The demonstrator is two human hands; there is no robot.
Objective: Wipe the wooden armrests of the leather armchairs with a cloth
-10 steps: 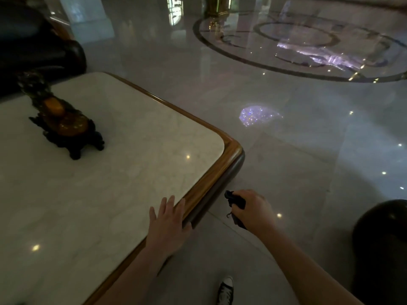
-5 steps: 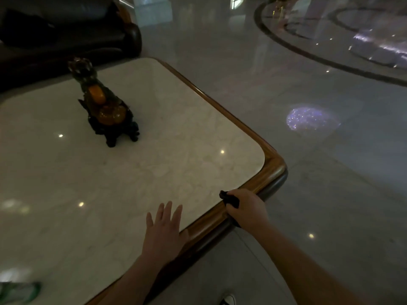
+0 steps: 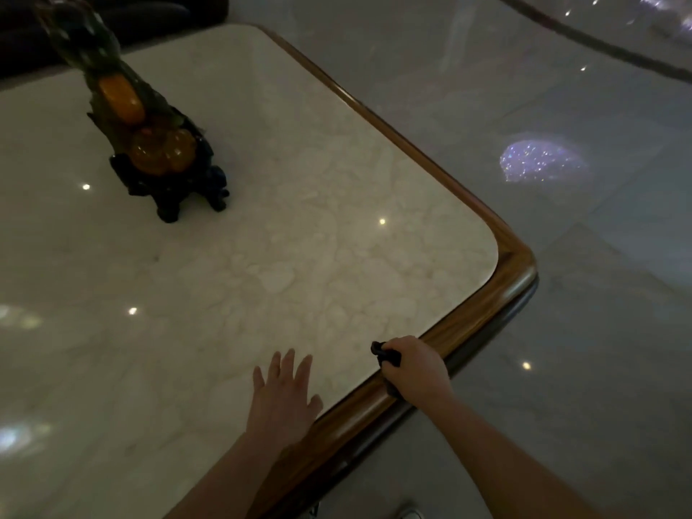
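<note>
Left hand [image 3: 281,395]: flat, fingers spread on the marble table [image 3: 299,256].
Right hand [image 3: 417,368]: fisted around dark cloth [image 3: 385,357] on wooden rim [image 3: 513,271], 5 o'clock.
Ornament [image 3: 149,136]: 11 o'clock.
Floor [image 3: 561,331]: open at 3 o'clock.

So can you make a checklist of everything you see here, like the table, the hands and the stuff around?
Surface: marble tabletop with a wooden rim, shiny with light spots.
Job's things: dark cloth gripped in the right hand, pressed on the rim.
Clutter: dark carved ornament with orange stones, standing on the marble.
Hands: left hand flat and open on the marble; right closed on the cloth.
Cables: nothing seen.
Surroundings: glossy floor; dark armchair beyond the far edge; armrests not visible.
</note>
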